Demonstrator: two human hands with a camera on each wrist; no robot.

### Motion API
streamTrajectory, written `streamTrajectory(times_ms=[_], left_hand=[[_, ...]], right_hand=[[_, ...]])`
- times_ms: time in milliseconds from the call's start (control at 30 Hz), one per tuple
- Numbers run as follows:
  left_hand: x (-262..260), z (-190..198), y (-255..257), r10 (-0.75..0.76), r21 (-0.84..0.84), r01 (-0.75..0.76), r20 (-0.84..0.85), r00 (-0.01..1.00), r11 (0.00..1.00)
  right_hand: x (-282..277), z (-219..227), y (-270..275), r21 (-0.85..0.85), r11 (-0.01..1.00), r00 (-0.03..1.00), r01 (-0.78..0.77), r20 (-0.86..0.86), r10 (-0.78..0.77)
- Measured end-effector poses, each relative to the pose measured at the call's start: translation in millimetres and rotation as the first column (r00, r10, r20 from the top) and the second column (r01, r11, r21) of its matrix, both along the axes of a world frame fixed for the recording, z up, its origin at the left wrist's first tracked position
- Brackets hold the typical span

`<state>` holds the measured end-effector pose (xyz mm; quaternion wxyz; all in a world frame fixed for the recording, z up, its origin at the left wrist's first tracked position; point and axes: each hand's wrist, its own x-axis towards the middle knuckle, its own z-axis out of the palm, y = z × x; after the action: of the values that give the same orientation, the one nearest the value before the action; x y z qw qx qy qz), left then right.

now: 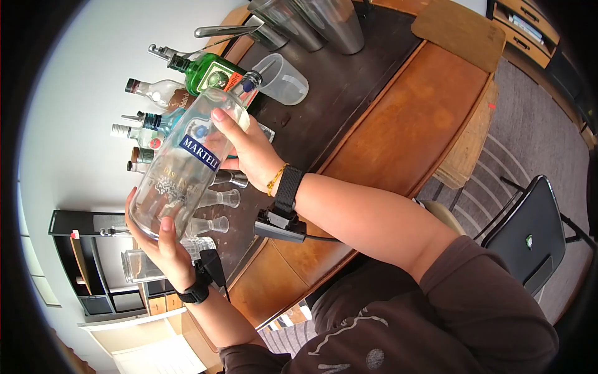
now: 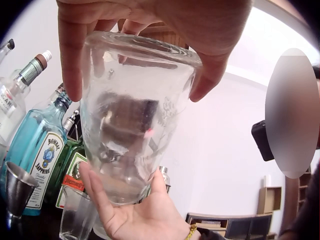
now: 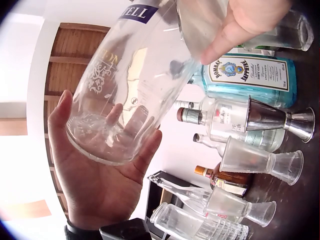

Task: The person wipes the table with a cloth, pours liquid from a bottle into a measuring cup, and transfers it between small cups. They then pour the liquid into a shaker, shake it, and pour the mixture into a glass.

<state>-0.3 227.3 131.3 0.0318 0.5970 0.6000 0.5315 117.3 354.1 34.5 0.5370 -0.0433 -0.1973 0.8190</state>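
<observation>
Gripping the tilted clear bottle [image 1: 188, 163], the left hand [image 1: 163, 250] spreads its fingers around the base; the right hand [image 1: 252, 148] closes its fingers around the shoulder.

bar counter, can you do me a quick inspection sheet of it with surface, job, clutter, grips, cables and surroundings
Surface: dark countertop with a brown leather edge.
Job's thing: clear Martell bottle, tilted and held off the countertop.
Clutter: green bottle, blue bottle, plastic cup, metal tumblers, metal jigger; more bottles and clear glassware beside them.
Left grip: fingers and thumb round the Martell bottle's base.
Right grip: holds the Martell bottle near its shoulder.
Cables: black cable at the right wrist camera; another at the left wrist.
Surroundings: shelf unit, drawers, patterned floor.
</observation>
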Motion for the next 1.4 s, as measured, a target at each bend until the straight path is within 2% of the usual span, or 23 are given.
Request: streamTrajectory(times_ms=[533, 900, 1167, 1400], left_hand=[[-4.9, 1.5, -3.7, -0.042, -0.045, 0.041, -0.021, 0.999, 0.998], [-1.4, 0.9, -2.5, -0.017, -0.029, 0.017, -0.007, 1.000, 0.999], [-4.3, -4.8, -5.5, 0.004, 0.002, -0.004, 0.028, 1.000, 1.000], [-16.8, -16.0, -12.7, -0.042, 0.004, 0.042, 0.056, 0.998, 0.999]], right_hand=[[1.8, 3.5, -2.7, -0.035, 0.999, 1.000, 0.017, -0.021, -0.018], [1.3, 2.6, -2.7, -0.019, 1.000, 1.000, 0.009, -0.024, -0.010], [2.5, 2.9, -5.7, -0.003, 1.000, 0.999, -0.009, 0.048, 0.009], [1.0, 3.0, -7.0, -0.012, 1.000, 0.997, -0.010, 0.076, 0.011]])
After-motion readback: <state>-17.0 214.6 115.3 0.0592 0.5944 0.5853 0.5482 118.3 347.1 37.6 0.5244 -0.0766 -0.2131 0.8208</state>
